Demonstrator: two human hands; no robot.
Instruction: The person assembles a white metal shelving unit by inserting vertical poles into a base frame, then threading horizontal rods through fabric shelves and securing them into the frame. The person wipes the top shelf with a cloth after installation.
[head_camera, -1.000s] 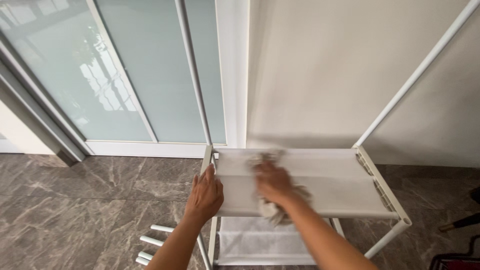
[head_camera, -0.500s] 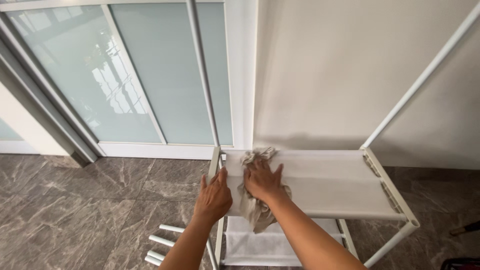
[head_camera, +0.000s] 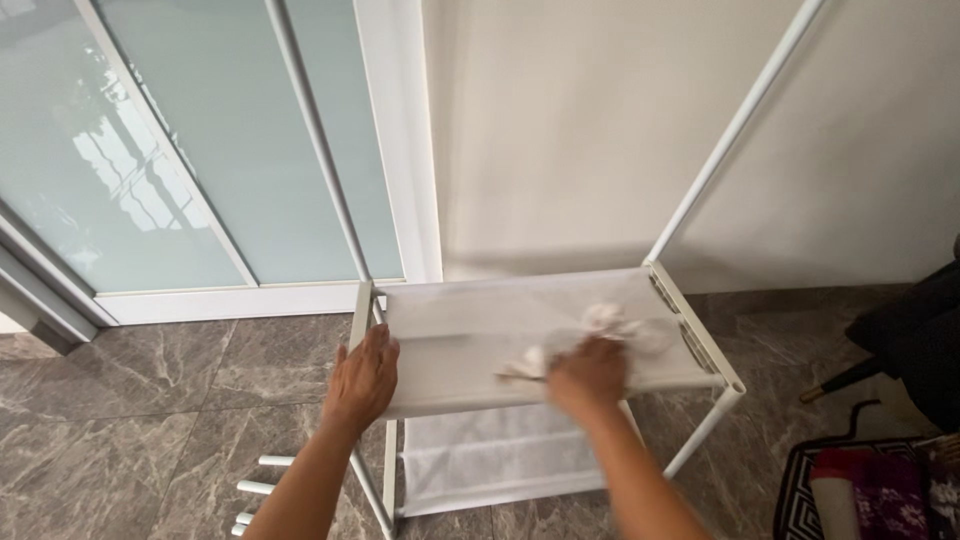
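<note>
Two hands are down on the top shelf (head_camera: 470, 345) of a white metal rack, both forearms reaching forward from the bottom of my view. My left hand (head_camera: 362, 377) lies palm down at the shelf's near left corner, wrist straight, fingers together and slightly curled over the front edge so the tips rest on the pale fabric surface; it holds nothing, only pressing on the shelf. My right hand (head_camera: 588, 375) is further right, near the shelf's front edge, blurred with motion, its back facing up. Its fingers look bunched down onto a crumpled pale cloth (head_camera: 610, 325), which spreads out from under the hand towards the shelf's back right; I cannot tell whether the fingers pinch the cloth or merely press it flat. The cloth lies on the shelf surface, just short of the right-hand side rail. Below, a lower shelf (head_camera: 490, 460) of the same white fabric shows between my arms. A white upright pole (head_camera: 735, 130) rises slanting from the rack's back right corner against the cream wall. To the left stand frosted glass sliding doors (head_camera: 180, 150) in white frames, above a grey marble-patterned floor (head_camera: 130, 420). At the lower right corner lies a patterned rug (head_camera: 880, 490) in dark red and black, with no readable packaging or signs that I can make out anywhere.
</note>
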